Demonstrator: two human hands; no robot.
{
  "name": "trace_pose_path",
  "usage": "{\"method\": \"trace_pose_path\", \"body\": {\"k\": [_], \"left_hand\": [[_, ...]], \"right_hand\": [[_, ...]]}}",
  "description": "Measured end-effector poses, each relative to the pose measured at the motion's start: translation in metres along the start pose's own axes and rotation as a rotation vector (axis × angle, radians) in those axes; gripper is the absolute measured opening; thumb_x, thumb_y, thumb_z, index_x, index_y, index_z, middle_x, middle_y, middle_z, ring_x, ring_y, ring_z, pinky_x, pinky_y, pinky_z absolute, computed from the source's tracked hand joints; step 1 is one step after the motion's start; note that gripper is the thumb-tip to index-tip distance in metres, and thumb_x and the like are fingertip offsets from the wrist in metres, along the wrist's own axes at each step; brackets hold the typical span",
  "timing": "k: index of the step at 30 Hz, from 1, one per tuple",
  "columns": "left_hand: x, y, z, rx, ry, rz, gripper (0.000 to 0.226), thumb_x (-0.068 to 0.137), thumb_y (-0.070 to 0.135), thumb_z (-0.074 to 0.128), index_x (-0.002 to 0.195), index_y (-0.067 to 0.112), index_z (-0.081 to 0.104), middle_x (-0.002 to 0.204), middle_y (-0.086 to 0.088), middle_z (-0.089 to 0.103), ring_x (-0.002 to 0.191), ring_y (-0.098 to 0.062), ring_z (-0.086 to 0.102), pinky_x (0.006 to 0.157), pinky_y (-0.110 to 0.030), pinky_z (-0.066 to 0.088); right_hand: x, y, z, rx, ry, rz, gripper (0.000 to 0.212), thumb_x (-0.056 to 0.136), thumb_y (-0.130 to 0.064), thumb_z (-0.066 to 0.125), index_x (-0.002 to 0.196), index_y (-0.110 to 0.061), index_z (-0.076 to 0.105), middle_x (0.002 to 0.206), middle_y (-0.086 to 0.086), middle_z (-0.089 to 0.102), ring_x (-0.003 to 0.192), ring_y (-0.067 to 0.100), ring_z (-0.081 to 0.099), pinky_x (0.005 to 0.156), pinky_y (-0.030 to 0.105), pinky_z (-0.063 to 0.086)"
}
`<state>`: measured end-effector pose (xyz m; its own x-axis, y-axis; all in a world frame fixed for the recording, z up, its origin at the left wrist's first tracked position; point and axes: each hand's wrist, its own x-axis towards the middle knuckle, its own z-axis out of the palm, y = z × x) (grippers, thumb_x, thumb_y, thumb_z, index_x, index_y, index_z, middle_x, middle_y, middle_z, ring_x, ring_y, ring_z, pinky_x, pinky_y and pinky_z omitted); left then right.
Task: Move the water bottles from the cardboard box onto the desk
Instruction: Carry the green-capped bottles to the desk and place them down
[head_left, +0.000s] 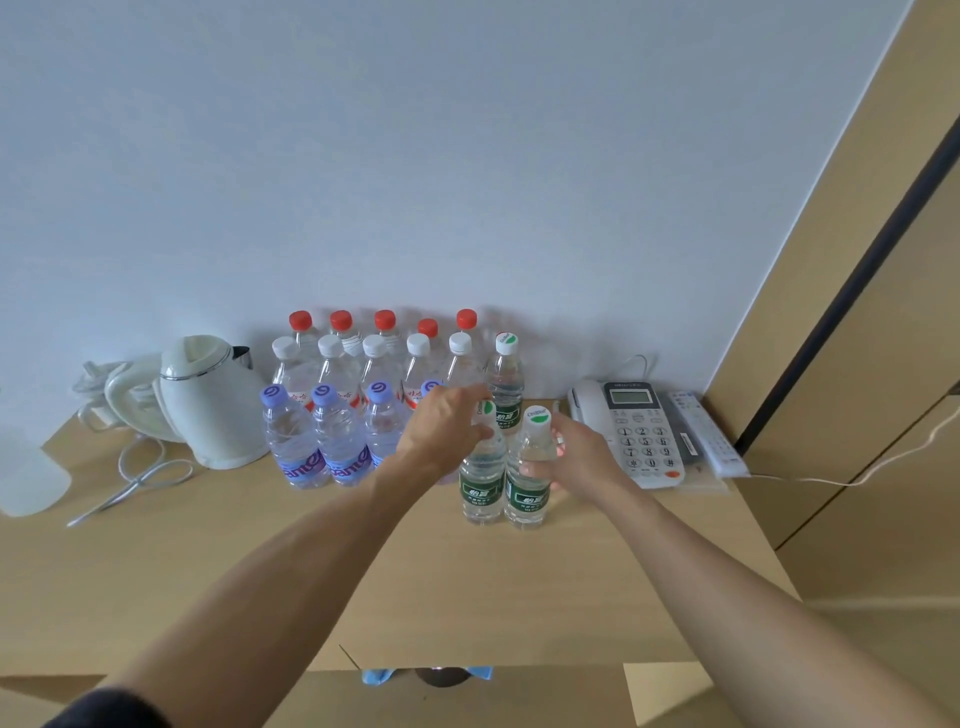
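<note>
Two green-labelled water bottles stand side by side on the wooden desk. My left hand grips the neck of the left one. My right hand holds the right one round its shoulder. A third green-labelled bottle stands just behind them. To the left are rows of bottles with purple caps, white caps and red caps against the wall. The cardboard box shows only its top edge at the bottom of the view.
A white electric kettle with its base and cord stands at the left. A desk telephone and a remote control lie at the right, close to my right hand. A wooden wardrobe panel closes the right side.
</note>
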<state>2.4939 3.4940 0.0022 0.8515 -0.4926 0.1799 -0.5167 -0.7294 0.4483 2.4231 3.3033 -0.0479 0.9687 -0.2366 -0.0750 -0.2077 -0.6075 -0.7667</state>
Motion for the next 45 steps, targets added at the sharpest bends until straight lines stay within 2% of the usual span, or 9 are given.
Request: {"method": "trace_pose_path", "body": {"k": [3, 8, 17, 23, 29, 33, 38, 42, 45], "left_hand": [[0.013, 0.004, -0.001, 0.004, -0.010, 0.007, 0.044, 0.085, 0.018, 0.080, 0.125, 0.011, 0.067, 0.092, -0.016, 0.073, 0.091, -0.033, 0.067, 0.076, -0.035, 0.050], [0.038, 0.009, -0.004, 0.023, -0.023, -0.016, 0.039, 0.086, 0.015, 0.079, 0.123, 0.010, 0.067, 0.105, -0.018, 0.071, 0.101, -0.036, 0.065, 0.081, -0.036, 0.048], [0.055, 0.006, -0.007, 0.070, -0.058, -0.054, 0.035, 0.087, 0.014, 0.078, 0.120, 0.006, 0.068, 0.110, -0.020, 0.070, 0.102, -0.036, 0.065, 0.081, -0.036, 0.049], [0.056, 0.006, -0.011, 0.078, -0.083, -0.081, 0.035, 0.087, 0.015, 0.078, 0.118, 0.004, 0.068, 0.111, -0.018, 0.069, 0.102, -0.034, 0.065, 0.077, -0.033, 0.045], [0.060, 0.003, -0.015, 0.065, -0.092, -0.099, 0.039, 0.083, 0.018, 0.082, 0.118, 0.004, 0.069, 0.110, -0.016, 0.070, 0.103, -0.031, 0.065, 0.090, -0.039, 0.054], [0.060, -0.001, -0.011, 0.058, -0.091, -0.099, 0.044, 0.082, 0.021, 0.082, 0.121, 0.006, 0.067, 0.111, -0.015, 0.070, 0.105, -0.032, 0.065, 0.086, -0.038, 0.052], [0.060, -0.003, -0.008, 0.030, -0.076, -0.109, 0.040, 0.086, 0.020, 0.079, 0.121, 0.007, 0.066, 0.109, -0.017, 0.070, 0.101, -0.034, 0.065, 0.082, -0.036, 0.050], [0.061, -0.005, -0.008, 0.030, -0.068, -0.107, 0.036, 0.086, 0.016, 0.079, 0.119, 0.005, 0.068, 0.108, -0.018, 0.070, 0.098, -0.034, 0.066, 0.085, -0.040, 0.053], [0.061, -0.005, -0.008, 0.034, -0.075, -0.108, 0.037, 0.086, 0.016, 0.078, 0.120, 0.005, 0.067, 0.109, -0.018, 0.070, 0.100, -0.034, 0.066, 0.088, -0.041, 0.054]], "right_hand": [[-0.001, 0.002, 0.004, 0.042, 0.024, 0.006, 0.064, 0.073, -0.024, 0.088, 0.130, -0.027, 0.060, 0.125, -0.002, 0.064, 0.114, 0.021, 0.061, 0.088, 0.050, 0.057], [-0.001, 0.004, 0.006, 0.069, 0.044, 0.004, 0.066, 0.073, -0.024, 0.087, 0.133, -0.023, 0.060, 0.127, 0.002, 0.064, 0.112, 0.022, 0.062, 0.088, 0.050, 0.058], [0.019, 0.003, 0.001, 0.096, 0.125, 0.056, 0.058, 0.072, -0.021, 0.088, 0.125, -0.022, 0.066, 0.112, -0.003, 0.064, 0.109, 0.023, 0.063, 0.087, 0.051, 0.058], [0.041, -0.005, -0.001, 0.050, 0.118, 0.041, 0.045, 0.071, -0.021, 0.087, 0.113, -0.023, 0.070, 0.088, -0.015, 0.060, 0.099, 0.026, 0.067, 0.085, 0.051, 0.058], [0.053, -0.009, 0.002, 0.068, 0.091, 0.013, 0.048, 0.073, -0.020, 0.087, 0.117, -0.028, 0.069, 0.089, -0.023, 0.056, 0.098, 0.014, 0.061, 0.090, 0.050, 0.057], [0.057, -0.004, -0.001, 0.073, 0.075, 0.005, 0.047, 0.074, -0.020, 0.087, 0.118, -0.025, 0.070, 0.079, -0.020, 0.050, 0.089, 0.015, 0.059, 0.089, 0.051, 0.057], [0.062, -0.004, -0.002, 0.108, 0.084, 0.018, 0.039, 0.074, -0.015, 0.086, 0.106, -0.029, 0.070, 0.074, -0.020, 0.049, 0.074, 0.002, 0.053, 0.089, 0.052, 0.057], [0.066, -0.009, -0.002, 0.122, 0.069, 0.025, 0.049, 0.074, -0.015, 0.087, 0.119, -0.023, 0.070, 0.082, -0.018, 0.048, 0.092, 0.015, 0.058, 0.090, 0.050, 0.058], [0.066, -0.009, -0.004, 0.114, 0.056, 0.028, 0.048, 0.075, -0.015, 0.087, 0.119, -0.023, 0.070, 0.084, -0.012, 0.047, 0.089, 0.016, 0.056, 0.075, 0.046, 0.063]]}}
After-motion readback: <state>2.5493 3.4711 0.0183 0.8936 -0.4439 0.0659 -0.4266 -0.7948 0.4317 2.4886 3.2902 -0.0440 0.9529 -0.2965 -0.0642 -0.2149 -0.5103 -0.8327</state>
